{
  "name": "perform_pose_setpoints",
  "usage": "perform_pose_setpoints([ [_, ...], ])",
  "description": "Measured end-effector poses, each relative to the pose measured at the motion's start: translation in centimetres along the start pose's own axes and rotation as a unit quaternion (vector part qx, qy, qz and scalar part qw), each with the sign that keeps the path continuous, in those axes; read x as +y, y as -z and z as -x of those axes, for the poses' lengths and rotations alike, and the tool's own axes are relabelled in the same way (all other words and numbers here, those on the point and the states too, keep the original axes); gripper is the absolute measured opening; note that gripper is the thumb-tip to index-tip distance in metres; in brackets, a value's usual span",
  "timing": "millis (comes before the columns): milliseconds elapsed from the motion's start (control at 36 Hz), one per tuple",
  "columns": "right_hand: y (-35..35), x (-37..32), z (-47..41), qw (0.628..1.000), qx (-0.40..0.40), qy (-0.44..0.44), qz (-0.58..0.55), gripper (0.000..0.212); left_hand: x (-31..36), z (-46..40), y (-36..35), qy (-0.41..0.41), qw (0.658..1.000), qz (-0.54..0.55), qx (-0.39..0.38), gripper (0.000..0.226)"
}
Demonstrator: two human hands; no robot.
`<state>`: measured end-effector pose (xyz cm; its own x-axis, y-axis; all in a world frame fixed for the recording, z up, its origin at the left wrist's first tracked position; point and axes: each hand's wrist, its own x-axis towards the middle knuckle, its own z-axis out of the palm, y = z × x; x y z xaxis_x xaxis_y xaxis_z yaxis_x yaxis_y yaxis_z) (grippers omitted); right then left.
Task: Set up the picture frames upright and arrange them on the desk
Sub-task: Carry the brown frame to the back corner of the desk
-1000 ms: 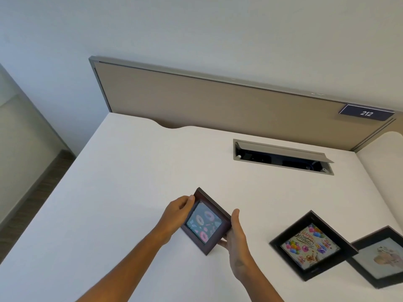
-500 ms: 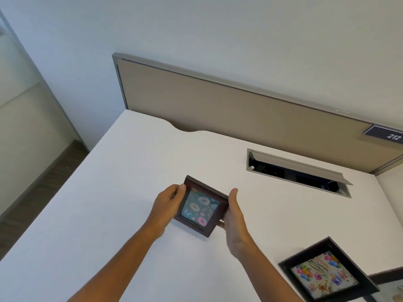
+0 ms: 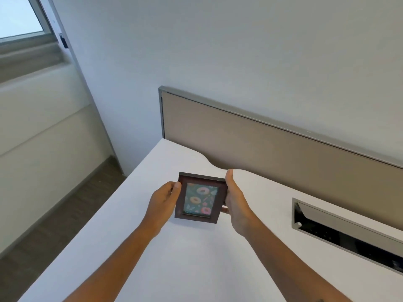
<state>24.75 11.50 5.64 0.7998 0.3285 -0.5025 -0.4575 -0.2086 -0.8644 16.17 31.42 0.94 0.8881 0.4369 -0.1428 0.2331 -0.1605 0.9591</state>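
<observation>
A small dark brown picture frame [image 3: 200, 198] with a doughnut print stands nearly upright, its picture facing me, near the far left part of the white desk [image 3: 196, 264]. My left hand [image 3: 164, 202] grips its left edge with the thumb on the front. My right hand [image 3: 236, 202] holds its right edge, thumb up along the side and fingers behind the frame. Whether the bottom edge touches the desk is unclear. No other frame is in view.
A beige partition panel [image 3: 272, 149] runs along the back of the desk. An open cable tray with a grey flap [image 3: 340, 229] is sunk into the desktop at the right. The desk's left edge drops to a dark floor [image 3: 54, 225], with a wall and window beyond.
Both hands carried the doughnut frame left and toward the desk's far corner and turned it from tilted to squarely upright. The view swung left, so the two frames lying at the right left the picture.
</observation>
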Motion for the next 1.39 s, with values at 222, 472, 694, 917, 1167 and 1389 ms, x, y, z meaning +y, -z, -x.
perform_pose_setpoints([
  [222, -5.2, -4.0, -11.3, 0.998, -0.055, -0.021, 0.035, 0.092, -1.3, -9.2, 4.2, 0.022, 0.997, -0.036, 0.065, 0.054],
  [472, -9.3, -6.8, -21.4, 0.993, -0.085, -0.045, 0.064, 0.098, -3.4, -17.4, 7.0, 0.009, 0.992, -0.042, 0.116, 0.034],
  [694, -11.2, -8.7, -25.7, 0.989, -0.11, -0.051, 0.09, 0.102, -4.2, -21.4, 7.6, 0.029, 0.991, -0.009, 0.131, 0.031],
  [917, -12.4, -9.2, -28.2, 0.984, -0.138, -0.048, 0.104, 0.096, -4.5, -23.6, 9.2, 0.03, 0.991, -0.012, 0.128, 0.031],
  [1167, -12.5, -9.2, -28.7, 0.979, -0.148, -0.045, 0.132, 0.103, -4.9, -23.7, 9.6, 0.048, 0.993, -0.013, 0.111, 0.028],
  [1389, -10.3, -7.8, -27.4, 0.983, -0.122, -0.018, 0.138, 0.101, -5.5, -22.3, 9.6, 0.069, 0.986, -0.081, 0.128, 0.04],
])
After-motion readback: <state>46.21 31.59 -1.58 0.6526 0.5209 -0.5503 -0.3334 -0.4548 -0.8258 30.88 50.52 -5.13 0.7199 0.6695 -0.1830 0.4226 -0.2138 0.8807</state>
